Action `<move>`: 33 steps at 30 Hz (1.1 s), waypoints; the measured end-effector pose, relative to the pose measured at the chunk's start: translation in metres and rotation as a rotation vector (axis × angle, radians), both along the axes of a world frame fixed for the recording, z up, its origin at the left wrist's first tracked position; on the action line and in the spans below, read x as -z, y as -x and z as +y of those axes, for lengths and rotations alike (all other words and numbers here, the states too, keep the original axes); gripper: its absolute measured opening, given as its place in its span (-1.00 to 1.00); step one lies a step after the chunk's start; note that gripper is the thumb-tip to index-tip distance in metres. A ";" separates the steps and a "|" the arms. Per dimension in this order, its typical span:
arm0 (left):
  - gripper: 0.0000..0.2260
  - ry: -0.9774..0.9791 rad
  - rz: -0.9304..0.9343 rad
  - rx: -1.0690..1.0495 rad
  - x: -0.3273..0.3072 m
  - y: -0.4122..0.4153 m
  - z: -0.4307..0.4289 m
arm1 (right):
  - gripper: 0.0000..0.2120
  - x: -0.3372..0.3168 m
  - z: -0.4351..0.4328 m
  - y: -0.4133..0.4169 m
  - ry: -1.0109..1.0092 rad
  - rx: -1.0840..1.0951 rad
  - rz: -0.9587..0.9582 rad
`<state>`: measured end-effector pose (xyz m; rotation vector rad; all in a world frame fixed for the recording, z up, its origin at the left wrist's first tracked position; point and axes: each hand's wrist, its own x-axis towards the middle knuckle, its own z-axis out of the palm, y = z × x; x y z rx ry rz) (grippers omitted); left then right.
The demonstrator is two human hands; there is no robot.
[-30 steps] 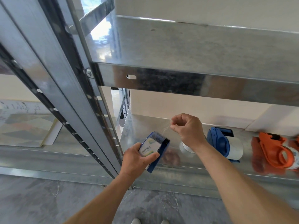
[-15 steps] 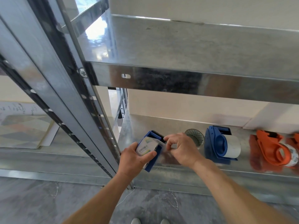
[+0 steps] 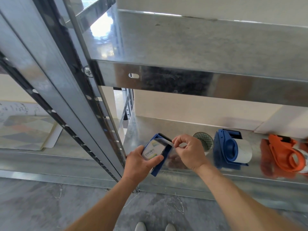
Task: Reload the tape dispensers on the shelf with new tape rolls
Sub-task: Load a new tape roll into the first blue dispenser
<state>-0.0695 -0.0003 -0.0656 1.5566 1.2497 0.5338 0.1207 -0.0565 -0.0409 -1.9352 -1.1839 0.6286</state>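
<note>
The left hand [image 3: 141, 161] has its grip wrapped round a blue tape dispenser [image 3: 152, 150], thumb across the white label and fingers behind. It holds the dispenser tilted in the air just in front of the near left end of the lower shelf [image 3: 166, 125], likely so the toothed cutter [image 3: 164, 135] faces up where the other hand can work at it. The right hand [image 3: 190, 152] pinches the loose end of clear tape [image 3: 164, 142] between thumb and forefinger, its other fingers curled, and the strip lies across the top of the dispenser by the cutter. My reading is that a new roll is seated and the tape end is being threaded or pressed down at the blade. The label reads something like "delion" in grey letters beside a blue and yellow mark; any smaller print is too small to read. On the shelf to the right of the hands sits a grey ring [image 3: 203, 141] with a patterned inside, roll or spent core I cannot tell. Next comes a second blue dispenser [image 3: 230, 149] on its side with a white roll in it, and further right an orange dispenser [image 3: 283, 155], partly blurred, the three set apart from one another. Far left, behind the metal upright [image 3: 55, 90], a pale sheet [image 3: 18, 109] bears handwriting that cannot be made out
</note>
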 end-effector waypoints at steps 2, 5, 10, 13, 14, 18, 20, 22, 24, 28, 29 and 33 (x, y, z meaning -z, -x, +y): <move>-0.58 -0.005 0.001 -0.015 -0.003 -0.001 0.000 | -0.62 0.000 0.001 0.001 -0.004 0.004 -0.044; -0.50 -0.003 -0.010 -0.052 -0.008 -0.001 -0.002 | -0.61 0.004 0.005 -0.002 -0.006 0.034 -0.095; -0.29 -0.185 -0.033 0.069 -0.010 0.001 -0.002 | -0.62 0.006 0.010 -0.003 0.014 0.082 -0.098; -0.46 -0.337 0.083 0.259 -0.019 -0.002 0.005 | -0.63 0.006 0.011 -0.003 0.027 0.069 -0.118; -0.55 -0.366 0.140 0.311 -0.022 -0.004 0.007 | -0.63 0.007 0.011 -0.003 0.032 0.067 -0.126; -0.67 -0.346 0.328 0.403 -0.033 -0.014 0.013 | -0.66 0.007 0.009 -0.004 0.026 0.034 -0.182; -0.68 -0.338 0.408 0.428 -0.041 -0.021 0.013 | -0.68 0.007 0.007 -0.005 0.030 -0.010 -0.215; -0.69 -0.350 0.484 0.443 -0.047 -0.027 0.014 | -0.69 0.005 0.004 -0.006 0.054 -0.061 -0.244; -0.68 -0.377 0.526 0.451 -0.048 -0.031 0.013 | -0.66 0.004 0.002 -0.007 0.078 -0.105 -0.270; -0.74 -0.476 0.519 0.432 -0.041 -0.027 0.010 | -0.66 0.003 0.003 -0.009 0.134 -0.182 -0.287; -0.76 -0.486 0.512 0.422 -0.039 -0.025 0.009 | -0.68 0.003 0.004 -0.009 0.142 -0.194 -0.297; -0.64 -0.491 0.486 0.434 -0.037 -0.021 0.009 | -0.69 0.003 0.007 -0.008 0.158 -0.226 -0.327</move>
